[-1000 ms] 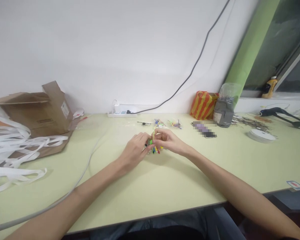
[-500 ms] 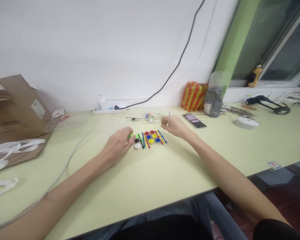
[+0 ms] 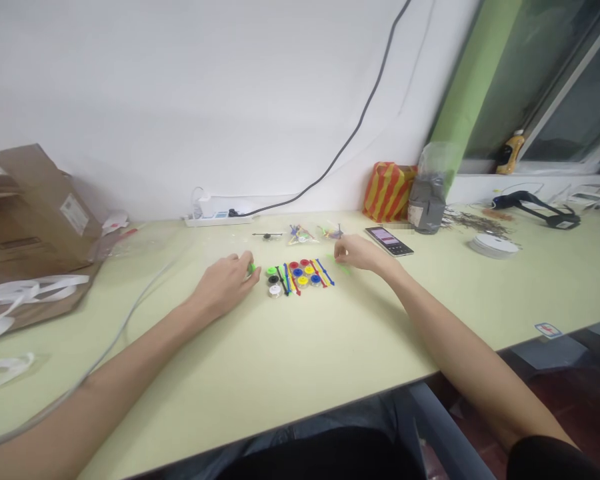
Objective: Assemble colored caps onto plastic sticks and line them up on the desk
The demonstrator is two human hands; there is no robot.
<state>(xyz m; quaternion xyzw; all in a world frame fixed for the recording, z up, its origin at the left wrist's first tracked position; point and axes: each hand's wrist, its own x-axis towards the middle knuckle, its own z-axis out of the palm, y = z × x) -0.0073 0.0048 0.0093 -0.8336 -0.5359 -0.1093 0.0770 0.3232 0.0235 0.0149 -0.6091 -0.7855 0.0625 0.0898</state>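
My left hand [image 3: 225,283] is closed in a pinch on a small green disc [image 3: 251,269], mostly hidden by the fingers, left of the laid-out pieces. A green plastic arrow [image 3: 347,269] is pinched in my right hand [image 3: 361,255], to the right of the same group. Between the hands lie round discs with clear bases, among them a white disc [image 3: 275,291], a black disc [image 3: 273,280], a red disc [image 3: 305,263] and a yellow disc [image 3: 303,281]. Thin arrows lie between them, such as a blue arrow [image 3: 325,272] and a black arrow [image 3: 283,281].
Behind the pieces are a black arrow spinner [image 3: 267,236] and two clear bags of coloured parts, one bag [image 3: 301,234] nearer the middle. A phone [image 3: 389,241] lies to the right. A power strip [image 3: 215,219], cardboard box [image 3: 40,213] and grey cable [image 3: 125,340] are left.
My left hand has moved left, away from the laid-out discs, with the green disc. My right hand has shifted slightly right and nearer, and the green arrow now shows below its fingers.
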